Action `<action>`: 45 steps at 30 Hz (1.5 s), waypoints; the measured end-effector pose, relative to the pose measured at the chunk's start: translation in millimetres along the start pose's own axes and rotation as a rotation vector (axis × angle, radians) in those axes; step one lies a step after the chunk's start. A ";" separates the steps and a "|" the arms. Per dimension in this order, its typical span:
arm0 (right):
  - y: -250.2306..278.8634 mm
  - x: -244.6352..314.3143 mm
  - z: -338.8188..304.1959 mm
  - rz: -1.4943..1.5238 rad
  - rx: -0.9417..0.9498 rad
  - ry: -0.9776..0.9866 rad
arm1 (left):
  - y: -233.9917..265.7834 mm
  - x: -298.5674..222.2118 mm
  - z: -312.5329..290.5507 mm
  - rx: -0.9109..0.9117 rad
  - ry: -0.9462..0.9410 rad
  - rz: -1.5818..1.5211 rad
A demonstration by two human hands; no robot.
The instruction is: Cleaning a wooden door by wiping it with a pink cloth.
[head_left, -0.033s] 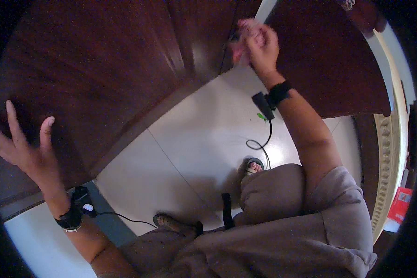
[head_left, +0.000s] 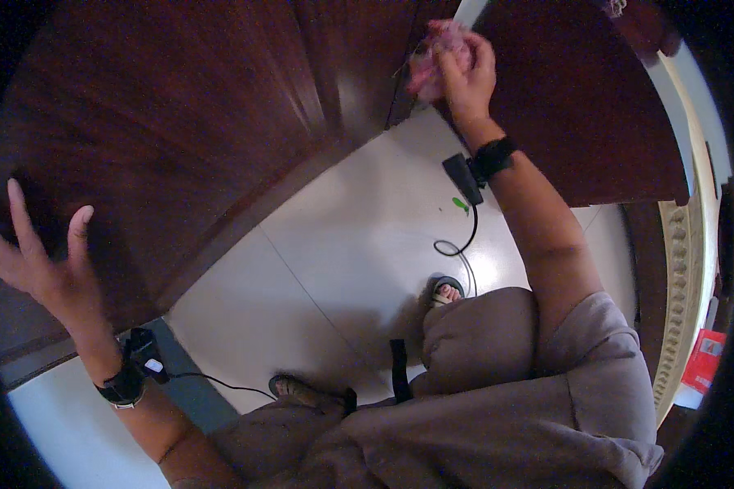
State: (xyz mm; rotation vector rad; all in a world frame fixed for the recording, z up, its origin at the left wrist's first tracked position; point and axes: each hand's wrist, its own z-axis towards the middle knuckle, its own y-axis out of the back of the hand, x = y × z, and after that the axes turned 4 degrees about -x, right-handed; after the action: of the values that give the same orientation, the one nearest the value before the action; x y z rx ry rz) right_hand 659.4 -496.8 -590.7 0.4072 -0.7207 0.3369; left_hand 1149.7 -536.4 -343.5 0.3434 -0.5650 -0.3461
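A crumpled pink cloth (head_left: pixel 447 50) is gripped in my right hand (head_left: pixel 470 85), which is closed around it. The cloth lies against the edge of a dark brown wooden door (head_left: pixel 220 90), beside a narrow pale strip at the top. Over at the far left, my left hand (head_left: pixel 49 265) is open with its fingers spread against the same door's dark surface. Nothing is held in it. Part of the cloth is hidden behind my right fingers.
Pale floor tiles (head_left: pixel 326 236) lie below, with a small green leaf (head_left: pixel 460 204) on them. Black cables (head_left: pixel 457 248) hang from the devices on both wrists. Another dark wooden panel (head_left: pixel 579 114) stands at right, near a cream beaded frame (head_left: pixel 677 285) and a red packet (head_left: pixel 704 361).
My right hand and the pink cloth have shifted slightly upward along the door edge. My left hand stays in nearly the same place.
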 end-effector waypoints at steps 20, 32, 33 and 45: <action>-95.8 -37.3 -123.9 0.857 0.421 -1.436 | -2.6 21.5 -10.6 0.057 0.044 0.073; -36.1 32.1 -28.3 1.049 0.484 -1.029 | -3.6 63.3 -46.8 0.125 0.169 0.192; -25.8 42.0 -10.3 1.122 0.566 -0.916 | -8.3 79.4 -56.6 0.175 0.146 0.245; -71.9 43.5 -70.3 0.645 0.152 -0.837 | -10.8 46.8 -34.3 0.166 0.152 0.049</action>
State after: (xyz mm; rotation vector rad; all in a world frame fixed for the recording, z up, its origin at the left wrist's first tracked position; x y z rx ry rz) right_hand 760.8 -519.5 -625.7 0.4516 -1.6605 0.8542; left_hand 1203.9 -557.5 -353.6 0.5100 -0.4534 -0.2240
